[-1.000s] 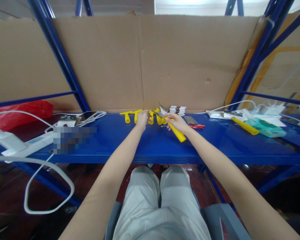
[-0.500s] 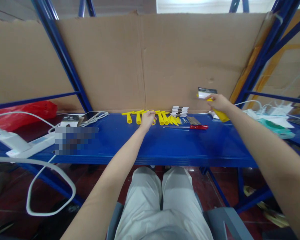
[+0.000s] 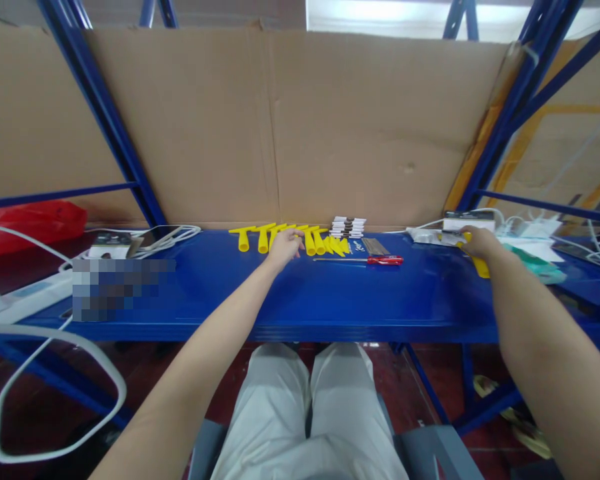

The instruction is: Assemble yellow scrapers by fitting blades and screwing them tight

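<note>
A row of yellow T-shaped plastic handles [image 3: 243,241] lies along the back of the blue table. Over the middle of that row is my left hand [image 3: 283,248], fingers curled down on one of the handles, most of which it hides. Far out to the right, my right hand [image 3: 484,243] is closed around a yellow-handled scraper [image 3: 481,268]. The scraper's head end has a black-and-white card cover [image 3: 469,221]. It is held low over the right side of the table, beside a clear plastic packet [image 3: 430,236].
A red-handled screwdriver [image 3: 385,260] lies in front of small yellow wedges [image 3: 339,246], thin metal blades [image 3: 375,247] and a stack of white packets [image 3: 349,227]. White cables and a power strip [image 3: 30,297] occupy the left. A green packet [image 3: 535,265] lies right. Cardboard [image 3: 355,127] stands behind.
My right hand has moved right and down with the scraper, from above the table to the packets at its right side. My left hand stays at the yellow row. The view has shifted slightly.
</note>
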### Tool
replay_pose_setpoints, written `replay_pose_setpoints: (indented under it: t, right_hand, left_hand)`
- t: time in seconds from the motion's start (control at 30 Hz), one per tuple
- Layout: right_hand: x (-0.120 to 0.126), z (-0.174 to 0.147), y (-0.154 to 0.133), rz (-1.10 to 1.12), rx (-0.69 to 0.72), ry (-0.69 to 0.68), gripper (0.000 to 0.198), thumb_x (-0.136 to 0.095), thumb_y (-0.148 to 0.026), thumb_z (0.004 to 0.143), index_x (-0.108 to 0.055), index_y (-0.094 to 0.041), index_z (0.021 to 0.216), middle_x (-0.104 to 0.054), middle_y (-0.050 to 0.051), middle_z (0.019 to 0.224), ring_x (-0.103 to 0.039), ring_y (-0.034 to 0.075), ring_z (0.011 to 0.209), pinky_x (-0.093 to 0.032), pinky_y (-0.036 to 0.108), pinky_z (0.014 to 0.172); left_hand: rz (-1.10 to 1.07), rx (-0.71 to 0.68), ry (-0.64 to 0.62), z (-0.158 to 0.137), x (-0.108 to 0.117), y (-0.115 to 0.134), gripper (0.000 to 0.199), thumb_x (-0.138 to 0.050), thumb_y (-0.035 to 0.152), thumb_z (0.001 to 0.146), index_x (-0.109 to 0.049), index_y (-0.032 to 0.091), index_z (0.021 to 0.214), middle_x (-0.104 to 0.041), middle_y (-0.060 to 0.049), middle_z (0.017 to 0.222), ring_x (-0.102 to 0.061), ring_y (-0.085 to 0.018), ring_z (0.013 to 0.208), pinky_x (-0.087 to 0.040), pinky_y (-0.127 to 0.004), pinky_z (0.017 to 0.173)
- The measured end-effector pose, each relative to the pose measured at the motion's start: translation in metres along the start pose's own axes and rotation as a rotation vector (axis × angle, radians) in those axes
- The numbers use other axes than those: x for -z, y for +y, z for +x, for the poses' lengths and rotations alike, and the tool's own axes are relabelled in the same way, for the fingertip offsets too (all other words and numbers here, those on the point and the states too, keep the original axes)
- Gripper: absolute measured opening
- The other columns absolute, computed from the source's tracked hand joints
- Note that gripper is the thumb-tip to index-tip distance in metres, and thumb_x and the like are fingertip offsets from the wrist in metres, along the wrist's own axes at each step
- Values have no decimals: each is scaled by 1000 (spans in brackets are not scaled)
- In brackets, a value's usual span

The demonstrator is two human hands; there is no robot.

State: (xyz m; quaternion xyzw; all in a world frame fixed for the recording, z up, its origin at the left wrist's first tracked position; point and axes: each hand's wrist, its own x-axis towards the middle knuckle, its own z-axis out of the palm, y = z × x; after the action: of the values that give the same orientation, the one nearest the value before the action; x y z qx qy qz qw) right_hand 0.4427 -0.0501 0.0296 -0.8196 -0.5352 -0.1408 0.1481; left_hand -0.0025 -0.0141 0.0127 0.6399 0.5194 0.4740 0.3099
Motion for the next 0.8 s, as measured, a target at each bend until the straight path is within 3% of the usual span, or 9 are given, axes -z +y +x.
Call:
replay_pose_setpoints:
  t: [0.1, 0.23, 0.4, 0.53, 0.8]
  right_hand:
    - [-7, 4, -3, -19, -50, -107, 47, -51, -3, 76, -57, -6, 123, -62, 23, 100, -57, 23, 81, -40, 31, 70]
    - [-15, 7, -7, -24, -40, -131, 51, -47, 0, 75, -54, -5, 125, -58, 24, 102, -55, 23, 83, -38, 32, 72]
    - [-18, 1, -15, -97, -114, -188, 52, -43, -6, 80, -49, -12, 131, -50, 26, 121, -49, 29, 106, -36, 39, 80]
    - [-23, -7, -19, -171, -97, -168, 45, -38, -7, 83, -51, -12, 126, -50, 27, 124, -42, 32, 118, -32, 49, 87]
    - [-34, -12, -19, -210, -73, -99, 39, -34, -8, 84, -58, -13, 115, -55, 27, 120, -45, 34, 115, -26, 57, 92]
  left_hand:
    - [18, -26, -25, -2, -1, 2, 32, -43, 5, 75, -62, 12, 100, -60, 2, 59, -46, -7, 37, -35, -18, 41]
    - [54, -75, -66, -3, -3, 3, 37, -41, 4, 74, -64, 12, 101, -59, 2, 58, -47, -8, 39, -40, -20, 47]
    - [93, -96, -97, -5, -5, 5, 39, -41, 2, 73, -65, 13, 102, -57, 4, 55, -46, -8, 38, -39, -20, 46]
    - [100, -105, -114, -7, -6, 5, 37, -42, 3, 74, -65, 12, 101, -56, 4, 55, -45, -8, 38, -37, -19, 44]
    - [146, -187, -140, -4, -8, -3, 32, -44, 6, 75, -67, 14, 95, -58, 2, 55, -46, -9, 39, -38, -20, 46]
